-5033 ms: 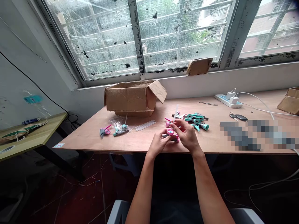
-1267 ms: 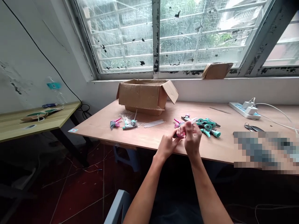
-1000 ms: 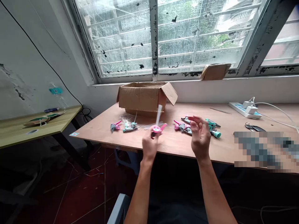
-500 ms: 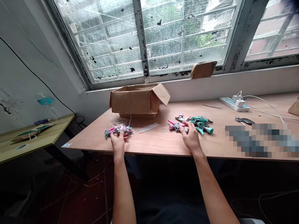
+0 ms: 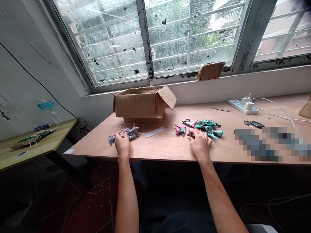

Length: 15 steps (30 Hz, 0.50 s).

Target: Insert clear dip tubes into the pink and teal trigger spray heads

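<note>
My left hand [image 5: 122, 145] is at the left part of the table, its fingers closed on a pink-and-grey plastic piece [image 5: 132, 130]. More grey and pink parts lie beside and under it, and the fingers hide where they join. My right hand [image 5: 201, 145] rests low at the right, fingers curled over a dark grey piece [image 5: 191, 135] that it mostly covers. Close by its fingertips lie teal plastic pieces [image 5: 206, 126] with round parts. A separate pink-and-grey piece [image 5: 180, 130] lies to their left, and a dark-and-pink piece [image 5: 189, 122] lies behind.
Thin clear sticks [image 5: 155, 132] lie between my hands. Behind them stands an open cardboard box [image 5: 136, 106]. A white power strip [image 5: 243, 107] with chargers, keys [image 5: 254, 124] and a thin rod [image 5: 220, 109] are to the right. The table's front edge [image 5: 160, 159] runs beneath my wrists.
My right hand has moved slightly right, off the pink-and-grey piece, which now lies uncovered, and its fingers are over a dark grey piece. In my left hand, the piece has turned.
</note>
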### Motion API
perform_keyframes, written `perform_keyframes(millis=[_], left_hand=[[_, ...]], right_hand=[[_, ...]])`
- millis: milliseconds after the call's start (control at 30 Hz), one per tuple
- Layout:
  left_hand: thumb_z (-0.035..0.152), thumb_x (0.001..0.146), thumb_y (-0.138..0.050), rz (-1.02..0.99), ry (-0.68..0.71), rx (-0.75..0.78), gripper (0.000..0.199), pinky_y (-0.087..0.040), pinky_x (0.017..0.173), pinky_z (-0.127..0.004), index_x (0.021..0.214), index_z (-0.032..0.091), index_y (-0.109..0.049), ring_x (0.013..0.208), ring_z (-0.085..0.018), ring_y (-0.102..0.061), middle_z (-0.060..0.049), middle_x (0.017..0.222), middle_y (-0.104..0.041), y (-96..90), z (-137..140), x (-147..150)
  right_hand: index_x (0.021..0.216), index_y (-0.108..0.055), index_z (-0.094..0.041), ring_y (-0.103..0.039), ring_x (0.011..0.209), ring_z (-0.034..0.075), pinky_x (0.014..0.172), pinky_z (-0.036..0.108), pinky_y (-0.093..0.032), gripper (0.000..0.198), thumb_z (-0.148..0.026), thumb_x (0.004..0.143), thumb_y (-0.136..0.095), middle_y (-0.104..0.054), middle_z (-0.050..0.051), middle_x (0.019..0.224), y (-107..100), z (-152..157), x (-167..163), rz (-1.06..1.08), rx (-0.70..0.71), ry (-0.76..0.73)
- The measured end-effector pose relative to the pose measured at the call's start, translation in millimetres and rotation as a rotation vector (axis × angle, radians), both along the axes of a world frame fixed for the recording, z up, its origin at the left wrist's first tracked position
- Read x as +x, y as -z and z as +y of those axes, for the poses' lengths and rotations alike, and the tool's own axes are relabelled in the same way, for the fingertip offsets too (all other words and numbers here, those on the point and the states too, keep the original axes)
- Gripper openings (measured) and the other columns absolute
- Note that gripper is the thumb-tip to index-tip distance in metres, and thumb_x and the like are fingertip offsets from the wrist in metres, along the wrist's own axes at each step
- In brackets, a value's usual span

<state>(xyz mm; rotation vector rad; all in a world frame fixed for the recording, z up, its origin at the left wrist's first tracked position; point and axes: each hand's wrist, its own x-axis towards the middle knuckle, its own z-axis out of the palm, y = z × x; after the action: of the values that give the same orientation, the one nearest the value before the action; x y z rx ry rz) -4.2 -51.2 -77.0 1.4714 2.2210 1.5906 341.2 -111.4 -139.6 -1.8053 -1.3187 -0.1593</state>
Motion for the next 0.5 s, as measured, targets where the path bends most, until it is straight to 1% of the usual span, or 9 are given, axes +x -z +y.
perform_keyframes(millis=[100,167,233,267,300,333,400,433,500], left_hand=[[0.03,0.092,-0.061,0.021,-0.009,0.026,0.034,-0.049,0.093,-0.041,0.121,0.013,-0.057,0.098,-0.03,-0.068,-0.012,0.094,-0.072,-0.2,-2.3,2.1],[0.032,0.093,-0.059,0.039,-0.016,0.079,0.033,-0.05,0.092,-0.039,0.121,0.013,-0.057,0.093,-0.027,-0.067,-0.01,0.09,-0.07,-1.6,-4.1,4.8],[0.036,0.095,-0.057,0.058,0.028,0.186,0.03,-0.05,0.089,-0.036,0.117,0.015,-0.06,0.089,-0.025,-0.066,-0.009,0.09,-0.069,-3.1,-6.7,11.6],[0.038,0.096,-0.055,0.06,0.085,0.238,0.029,-0.05,0.087,-0.034,0.114,0.016,-0.061,0.087,-0.023,-0.066,-0.009,0.091,-0.069,-3.5,-8.5,16.9],[0.041,0.096,-0.054,0.052,0.173,0.268,0.029,-0.05,0.084,-0.032,0.11,0.017,-0.063,0.085,-0.022,-0.065,-0.008,0.091,-0.07,-3.6,-10.7,23.6],[0.044,0.096,-0.054,0.032,0.291,0.261,0.029,-0.051,0.079,-0.03,0.106,0.018,-0.065,0.081,-0.02,-0.064,-0.007,0.09,-0.07,-3.4,-13.2,31.5],[0.048,0.095,-0.055,-0.03,0.578,0.151,0.033,-0.05,0.07,-0.027,0.098,0.018,-0.069,0.07,-0.017,-0.062,-0.006,0.083,-0.069,-2.1,-19.2,49.6],[0.05,0.095,-0.055,-0.064,0.728,0.082,0.035,-0.05,0.067,-0.026,0.097,0.018,-0.07,0.067,-0.016,-0.061,-0.006,0.082,-0.069,-1.2,-22.5,59.0],[0.052,0.095,-0.054,-0.145,0.996,-0.032,0.041,-0.052,0.069,-0.026,0.105,0.016,-0.071,0.072,-0.016,-0.064,-0.007,0.09,-0.072,0.8,-29.0,75.5]], right_hand=[[0.103,-0.075,-0.02,-0.051,0.116,0.037,0.104,0.06,-0.029,0.029,-0.021,0.091,-0.049,-0.07,0.018,0.113,-1.6,-1.5,0.7,-0.019,0.007,0.013],[0.103,-0.076,-0.021,-0.053,0.113,0.036,0.107,0.062,-0.026,0.028,-0.023,0.092,-0.05,-0.07,0.016,0.111,-4.3,-1.9,2.0,0.0,0.023,0.003],[0.109,-0.075,-0.021,-0.055,0.11,0.034,0.106,0.06,-0.029,0.027,-0.026,0.094,-0.052,-0.071,0.014,0.11,-8.9,-1.9,2.5,0.063,0.08,-0.03],[0.111,-0.074,-0.021,-0.056,0.109,0.033,0.105,0.057,-0.033,0.027,-0.027,0.094,-0.053,-0.071,0.014,0.111,-12.1,-1.8,1.5,0.107,0.129,-0.061],[0.113,-0.073,-0.021,-0.057,0.108,0.032,0.103,0.054,-0.038,0.027,-0.028,0.095,-0.054,-0.071,0.014,0.112,-15.6,-1.9,-1.1,0.15,0.186,-0.101],[0.114,-0.072,-0.02,-0.058,0.109,0.031,0.101,0.051,-0.041,0.027,-0.028,0.095,-0.054,-0.071,0.013,0.114,-19.5,-2.2,-5.7,0.185,0.245,-0.149],[0.115,-0.07,-0.02,-0.058,0.113,0.03,0.1,0.048,-0.045,0.025,-0.026,0.097,-0.053,-0.07,0.013,0.119,-27.6,-3.3,-21.7,0.218,0.33,-0.274],[0.115,-0.07,-0.02,-0.058,0.116,0.03,0.101,0.049,-0.045,0.025,-0.025,0.097,-0.053,-0.069,0.013,0.121,-31.4,-4.1,-32.8,0.215,0.347,-0.347],[0.115,-0.069,-0.021,-0.058,0.118,0.029,0.104,0.049,-0.045,0.025,-0.023,0.098,-0.051,-0.068,0.012,0.124,-37.5,-5.1,-58.8,0.188,0.329,-0.52]])
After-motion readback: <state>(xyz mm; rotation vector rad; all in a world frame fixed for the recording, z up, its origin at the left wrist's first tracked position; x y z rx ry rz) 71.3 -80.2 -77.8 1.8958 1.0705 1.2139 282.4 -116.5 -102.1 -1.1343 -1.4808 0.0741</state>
